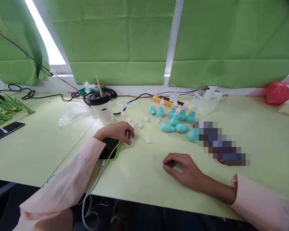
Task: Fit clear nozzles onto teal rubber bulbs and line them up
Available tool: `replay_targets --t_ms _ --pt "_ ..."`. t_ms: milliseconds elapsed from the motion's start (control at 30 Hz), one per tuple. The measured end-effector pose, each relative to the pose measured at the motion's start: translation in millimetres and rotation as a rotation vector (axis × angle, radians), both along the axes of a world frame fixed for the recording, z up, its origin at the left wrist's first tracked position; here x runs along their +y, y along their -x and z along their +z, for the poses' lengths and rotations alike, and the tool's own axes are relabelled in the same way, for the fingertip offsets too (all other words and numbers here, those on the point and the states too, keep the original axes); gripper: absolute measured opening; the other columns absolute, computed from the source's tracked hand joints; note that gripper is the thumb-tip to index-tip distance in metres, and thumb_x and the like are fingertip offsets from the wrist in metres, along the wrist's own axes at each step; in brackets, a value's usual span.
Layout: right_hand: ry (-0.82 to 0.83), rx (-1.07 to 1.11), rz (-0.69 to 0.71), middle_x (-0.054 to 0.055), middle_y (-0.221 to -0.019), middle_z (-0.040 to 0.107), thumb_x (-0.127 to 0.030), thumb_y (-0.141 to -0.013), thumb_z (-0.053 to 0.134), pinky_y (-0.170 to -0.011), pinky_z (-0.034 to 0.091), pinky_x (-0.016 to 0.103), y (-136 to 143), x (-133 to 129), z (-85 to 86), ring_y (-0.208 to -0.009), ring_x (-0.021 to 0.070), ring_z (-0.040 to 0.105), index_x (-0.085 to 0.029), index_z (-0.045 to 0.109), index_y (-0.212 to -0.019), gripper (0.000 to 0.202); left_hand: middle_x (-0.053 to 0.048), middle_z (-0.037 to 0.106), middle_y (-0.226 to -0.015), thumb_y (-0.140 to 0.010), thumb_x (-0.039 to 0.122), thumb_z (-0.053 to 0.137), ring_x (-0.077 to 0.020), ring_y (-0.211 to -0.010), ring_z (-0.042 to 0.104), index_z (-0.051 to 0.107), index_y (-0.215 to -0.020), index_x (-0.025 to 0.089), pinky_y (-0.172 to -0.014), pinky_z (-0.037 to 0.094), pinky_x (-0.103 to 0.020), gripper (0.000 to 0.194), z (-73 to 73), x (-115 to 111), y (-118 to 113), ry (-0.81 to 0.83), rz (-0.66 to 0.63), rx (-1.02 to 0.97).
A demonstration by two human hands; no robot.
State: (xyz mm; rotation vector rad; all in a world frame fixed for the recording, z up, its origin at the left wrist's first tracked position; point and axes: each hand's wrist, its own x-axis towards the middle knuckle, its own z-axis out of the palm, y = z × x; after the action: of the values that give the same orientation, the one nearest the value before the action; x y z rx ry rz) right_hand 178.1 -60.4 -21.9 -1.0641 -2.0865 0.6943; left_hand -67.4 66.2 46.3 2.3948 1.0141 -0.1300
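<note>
My left hand point(119, 131) rests over a phone point(110, 148) with a green case, its fingers bent down on a small clear plastic piece point(132, 141). To its right on the table lie a small translucent pointed tip point(149, 141) and several small white caps point(140, 125). My right hand point(183, 170) lies near the front of the table, thumb and forefinger curled together in a ring with nothing visible in them. Beyond it, several teal squeeze bulbs with clear pointed tips point(174, 120) stand upright. Teal bulbs without tips point(168, 127) lie on their sides in front of them.
A lidded paper cup point(103, 110) with a straw stands behind my left hand, beside a clear plastic bag point(73, 114). A white cable point(96, 179) crosses the table edge. An orange power strip point(167, 101), a translucent tub point(207, 102) and a pixelated patch point(219, 142) are farther right.
</note>
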Motion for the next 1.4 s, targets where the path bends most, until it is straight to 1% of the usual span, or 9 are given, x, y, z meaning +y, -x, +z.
replay_targets --t_ms 200,467,667,767,867,967,1200,1333,1400 --pt "-0.024 -0.035 0.015 0.001 -0.065 0.056 -0.017 -0.073 0.049 -0.057 0.044 0.023 1 -1 -0.2 -0.058 0.0098 0.050 -0.017 0.052 -0.073 0.003 0.000 0.056 -0.066 -0.064 0.028 0.056 -0.0086 -0.059 0.050 0.059 -0.088 0.016 -0.054 0.039 -0.018 0.027 -15.3 -4 -12 -0.123 0.025 -0.163" --pt "-0.146 -0.057 -0.052 0.001 -0.068 0.054 -0.017 -0.073 0.050 -0.057 0.044 0.023 1 0 -1.6 -0.059 0.0101 0.049 -0.018 0.049 -0.082 0.009 0.001 0.049 -0.068 -0.069 0.023 0.049 -0.0079 -0.062 0.046 0.052 -0.094 0.018 -0.055 0.041 -0.019 0.025 -40.8 -21 -38 -0.110 0.139 -0.520" --pt "-0.456 -0.205 -0.245 0.007 -0.088 0.056 -0.019 -0.075 0.048 -0.071 0.045 0.032 -18 34 -8.6 -0.083 0.0181 0.053 -0.018 0.049 -0.092 0.017 0.000 0.049 -0.074 -0.066 0.020 0.056 -0.0071 -0.066 0.048 0.047 -0.074 0.014 -0.059 0.044 -0.019 0.014 -39.1 -42 -51 0.089 0.277 -0.844" --pt "-0.450 -0.351 -0.294 0.009 -0.094 0.058 -0.020 -0.076 0.046 -0.079 0.043 0.037 -28 53 -15.1 -0.092 0.0216 0.051 -0.016 0.052 -0.094 0.019 0.000 0.050 -0.070 -0.061 0.020 0.063 -0.0082 -0.064 0.051 0.040 -0.065 0.014 -0.058 0.046 -0.022 0.024 -38.6 -48 -54 0.293 0.285 -0.937" --pt "-0.418 -0.437 -0.342 0.011 -0.106 0.055 -0.025 -0.077 0.045 -0.080 0.043 0.038 -30 62 -18.8 -0.099 0.0236 0.048 -0.015 0.052 -0.101 0.027 0.000 0.054 -0.072 -0.062 0.020 0.063 -0.0100 -0.063 0.054 0.044 -0.080 0.015 -0.058 0.049 -0.027 0.026 -41.5 -52 -58 0.512 0.237 -0.989" --pt "-0.399 -0.483 -0.328 0.011 -0.115 0.051 -0.027 -0.078 0.045 -0.082 0.042 0.040 -27 66 -20.0 -0.104 0.0250 0.045 -0.014 0.051 -0.106 0.032 -0.002 0.055 -0.076 -0.065 0.020 0.060 -0.0115 -0.068 0.055 0.047 -0.099 0.015 -0.064 0.049 -0.030 0.037 -45.7 -55 -60 0.582 0.210 -0.949" --pt "-0.356 -0.298 -0.207 0.008 -0.091 0.063 -0.016 -0.078 0.043 -0.076 0.044 0.038 -25 71 -21.7 -0.089 0.0212 0.053 -0.016 0.060 -0.085 0.018 -0.004 0.057 -0.081 -0.066 0.022 0.059 -0.0117 -0.075 0.053 0.058 -0.086 0.013 -0.069 0.047 -0.024 0.022 -46.7 -63 -64 0.300 0.235 -0.729" --pt "-0.335 -0.245 -0.203 0.006 -0.077 0.063 -0.013 -0.076 0.045 -0.066 0.047 0.032 -28 69 -16.9 -0.074 0.0172 0.057 -0.016 0.061 -0.079 0.016 -0.004 0.057 -0.084 -0.067 0.023 0.056 -0.0114 -0.076 0.053 0.058 -0.085 0.013 -0.072 0.048 -0.025 0.020 -46.8 -64 -64 0.082 0.336 -0.785" --pt "-0.308 -0.207 -0.207 0.006 -0.074 0.063 -0.014 -0.075 0.047 -0.063 0.047 0.031 -27 65 -11.8 -0.070 0.0164 0.057 -0.016 0.061 -0.076 0.014 -0.005 0.057 -0.089 -0.067 0.024 0.058 -0.0117 -0.078 0.054 0.057 -0.088 0.014 -0.072 0.049 -0.026 0.023 -47.5 -64 -63 0.084 0.365 -0.833"
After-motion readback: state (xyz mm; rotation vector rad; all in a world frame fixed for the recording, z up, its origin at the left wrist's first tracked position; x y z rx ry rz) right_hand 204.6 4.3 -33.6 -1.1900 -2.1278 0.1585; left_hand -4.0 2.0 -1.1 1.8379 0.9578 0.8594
